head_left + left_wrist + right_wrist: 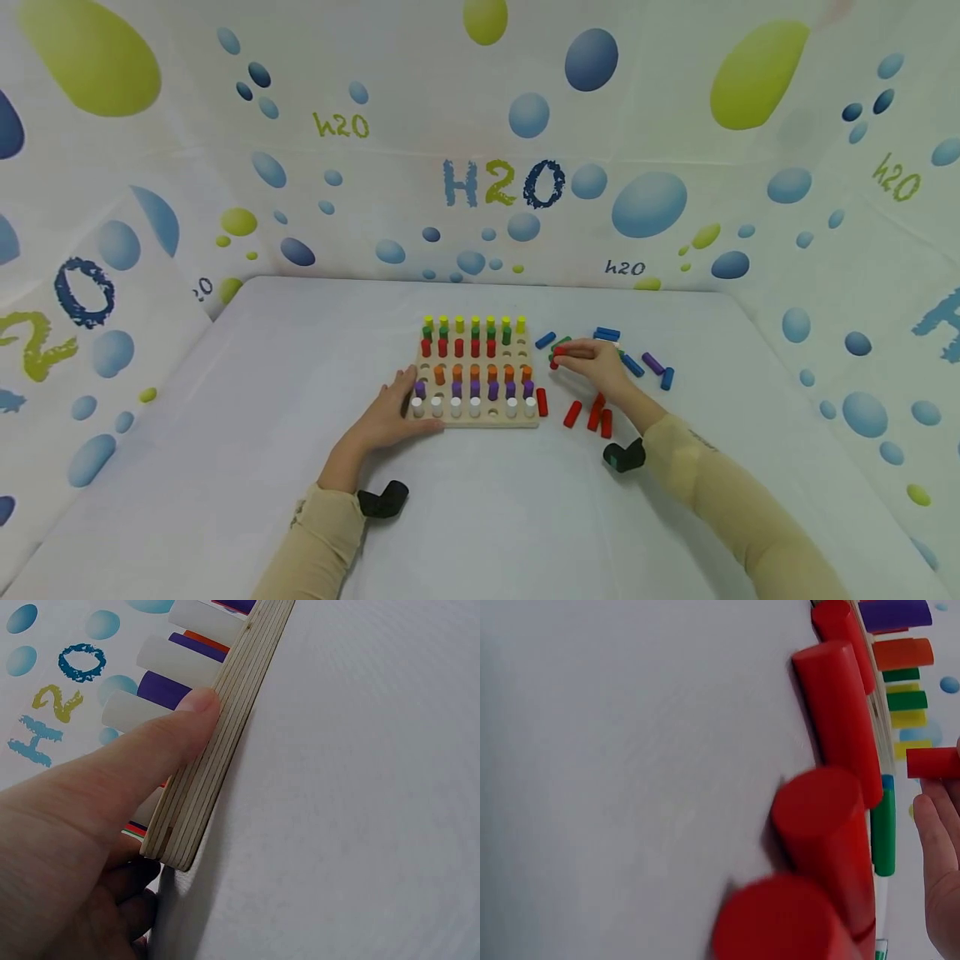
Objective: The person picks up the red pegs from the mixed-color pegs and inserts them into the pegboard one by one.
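Observation:
A wooden peg board (pixel 477 417) lies mid-table with rows of yellow, green, red, orange, purple and white pegs standing in it. My left hand (pixel 390 412) rests flat at the board's front left corner, thumb along its edge (pixel 217 780). My right hand (pixel 592 360) pinches a red peg (pixel 557 352) (pixel 932 762) just right of the board. Several loose red pegs (pixel 592 412) (pixel 840 720) lie on the table under that wrist. Blue, green and purple pegs (pixel 637 364) lie scattered beyond the right hand.
A white cloth covers the table (pixel 225 433). Bubble-patterned walls (pixel 480 167) stand behind and on both sides. One red peg (pixel 542 402) lies against the board's right edge.

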Available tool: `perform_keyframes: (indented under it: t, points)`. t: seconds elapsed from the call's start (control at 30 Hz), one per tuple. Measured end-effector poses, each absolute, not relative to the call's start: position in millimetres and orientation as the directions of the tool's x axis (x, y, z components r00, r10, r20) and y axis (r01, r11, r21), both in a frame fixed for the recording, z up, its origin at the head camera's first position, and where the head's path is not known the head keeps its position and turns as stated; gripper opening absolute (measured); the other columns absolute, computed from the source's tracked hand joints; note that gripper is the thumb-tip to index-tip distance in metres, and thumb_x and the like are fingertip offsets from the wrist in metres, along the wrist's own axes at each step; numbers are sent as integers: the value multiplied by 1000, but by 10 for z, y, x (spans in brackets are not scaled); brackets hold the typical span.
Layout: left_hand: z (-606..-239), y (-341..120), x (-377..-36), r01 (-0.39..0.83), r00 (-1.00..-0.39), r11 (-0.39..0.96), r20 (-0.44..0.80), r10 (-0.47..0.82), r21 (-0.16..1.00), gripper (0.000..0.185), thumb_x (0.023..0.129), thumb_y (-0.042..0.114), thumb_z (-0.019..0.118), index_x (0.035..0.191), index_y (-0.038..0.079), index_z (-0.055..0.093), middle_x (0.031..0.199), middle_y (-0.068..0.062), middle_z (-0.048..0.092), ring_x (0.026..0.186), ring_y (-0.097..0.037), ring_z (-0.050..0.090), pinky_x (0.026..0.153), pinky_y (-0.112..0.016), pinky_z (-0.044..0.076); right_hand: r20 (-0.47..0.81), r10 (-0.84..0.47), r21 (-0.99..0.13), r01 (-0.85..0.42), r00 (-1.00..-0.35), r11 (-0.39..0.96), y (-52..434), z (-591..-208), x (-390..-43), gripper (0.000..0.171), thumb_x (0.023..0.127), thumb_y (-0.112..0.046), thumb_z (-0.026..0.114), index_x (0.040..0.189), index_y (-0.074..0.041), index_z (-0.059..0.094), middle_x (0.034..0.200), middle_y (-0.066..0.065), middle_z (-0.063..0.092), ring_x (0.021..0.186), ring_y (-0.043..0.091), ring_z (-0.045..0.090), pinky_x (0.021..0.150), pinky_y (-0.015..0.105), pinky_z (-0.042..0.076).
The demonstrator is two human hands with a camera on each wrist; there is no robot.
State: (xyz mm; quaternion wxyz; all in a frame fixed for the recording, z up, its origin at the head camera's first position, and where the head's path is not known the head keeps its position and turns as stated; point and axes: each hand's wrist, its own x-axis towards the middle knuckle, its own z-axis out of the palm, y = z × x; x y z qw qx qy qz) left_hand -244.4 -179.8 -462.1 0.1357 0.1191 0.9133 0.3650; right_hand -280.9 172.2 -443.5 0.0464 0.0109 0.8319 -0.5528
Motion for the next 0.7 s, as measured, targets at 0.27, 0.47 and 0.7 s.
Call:
perform_keyframes:
  t: [0.27, 0.47, 0.7]
  points:
    - [-4624, -1788, -2454, 119, -933, 701, -162, 321, 703, 112, 69, 56, 71, 147, 7, 8, 151, -17, 6, 137, -37, -1, 109, -52, 5, -73, -31, -922, 55, -997, 382, 1554, -4455, -2885, 33, 84, -18, 67, 113, -3, 62, 111, 14, 63, 106, 26, 58, 93, 38, 45]
    - [-4620, -1791, -2456, 124, -934, 701, -156, 321, 702, 111, 69, 55, 72, 147, 6, 9, 151, -17, 7, 138, -35, 0, 110, -51, 5, -60, -53, -932, 37, -997, 362, 1435, -4460, -2954, 33, 84, -17, 68, 113, -2, 62, 110, 14, 64, 103, 26, 60, 90, 35, 47]
    - [-4628, -1790, -2452, 116, -936, 698, -158, 315, 707, 111, 69, 54, 72, 147, 6, 9, 151, -18, 7, 137, -36, 0, 109, -52, 5, -57, -66, -944, 33, -996, 329, 1304, -4457, -3022, 34, 83, -15, 68, 113, -2, 62, 110, 15, 64, 103, 25, 60, 89, 33, 48]
